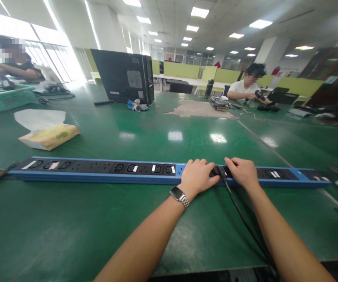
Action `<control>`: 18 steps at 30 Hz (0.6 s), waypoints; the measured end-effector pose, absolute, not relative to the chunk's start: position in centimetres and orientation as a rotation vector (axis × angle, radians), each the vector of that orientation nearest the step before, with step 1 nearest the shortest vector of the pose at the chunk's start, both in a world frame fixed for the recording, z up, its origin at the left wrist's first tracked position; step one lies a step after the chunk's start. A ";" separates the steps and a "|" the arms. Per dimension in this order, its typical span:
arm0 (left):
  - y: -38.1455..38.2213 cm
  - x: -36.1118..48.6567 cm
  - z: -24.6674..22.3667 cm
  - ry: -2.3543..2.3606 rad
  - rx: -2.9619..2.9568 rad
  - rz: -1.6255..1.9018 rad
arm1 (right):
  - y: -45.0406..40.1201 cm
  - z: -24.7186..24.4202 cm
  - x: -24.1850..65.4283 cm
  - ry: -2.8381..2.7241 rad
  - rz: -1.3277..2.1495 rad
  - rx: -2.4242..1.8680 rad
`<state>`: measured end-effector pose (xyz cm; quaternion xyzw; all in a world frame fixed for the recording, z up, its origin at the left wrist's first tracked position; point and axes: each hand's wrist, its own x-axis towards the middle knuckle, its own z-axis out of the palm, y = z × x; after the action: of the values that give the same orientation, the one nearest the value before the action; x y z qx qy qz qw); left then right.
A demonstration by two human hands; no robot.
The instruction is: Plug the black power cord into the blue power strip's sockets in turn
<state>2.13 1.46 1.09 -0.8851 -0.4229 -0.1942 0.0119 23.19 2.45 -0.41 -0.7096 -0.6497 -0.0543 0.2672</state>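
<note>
A long blue power strip (145,178) with black sockets lies across the green table, some sockets bearing white stickers. My left hand (196,176), with a watch on its wrist, is closed over the strip right of its middle. A black plug (223,172) sits at the strip between my two hands, close to my left thumb. From it a black power cord (242,217) runs down toward the table's near edge. My right hand (243,171) grips the strip just right of the plug, its fingers partly hidden. The sockets under both hands are covered.
A tissue pack (51,137) lies at the left, before a green basket (7,98) of cables. Farther back stand a black computer case (124,76) and bunched gloves (138,105). Two people sit across the table, one at the left, one (242,88) at the right holding a dark tool.
</note>
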 end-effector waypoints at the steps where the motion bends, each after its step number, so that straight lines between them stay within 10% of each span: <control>1: 1.4 2.1 1.2 -1.318 -2.767 -0.609 | 2.4 -0.4 23.2 -1.753 -0.146 -1.912; 18: 1.3 1.8 1.5 -1.282 -2.813 -0.601 | 2.5 -0.5 23.4 -1.782 -0.126 -1.862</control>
<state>1.85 1.29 1.53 -0.8932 -0.4071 -0.1908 -0.0041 23.43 2.51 -0.50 -0.6934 -0.6636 -0.0471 0.2767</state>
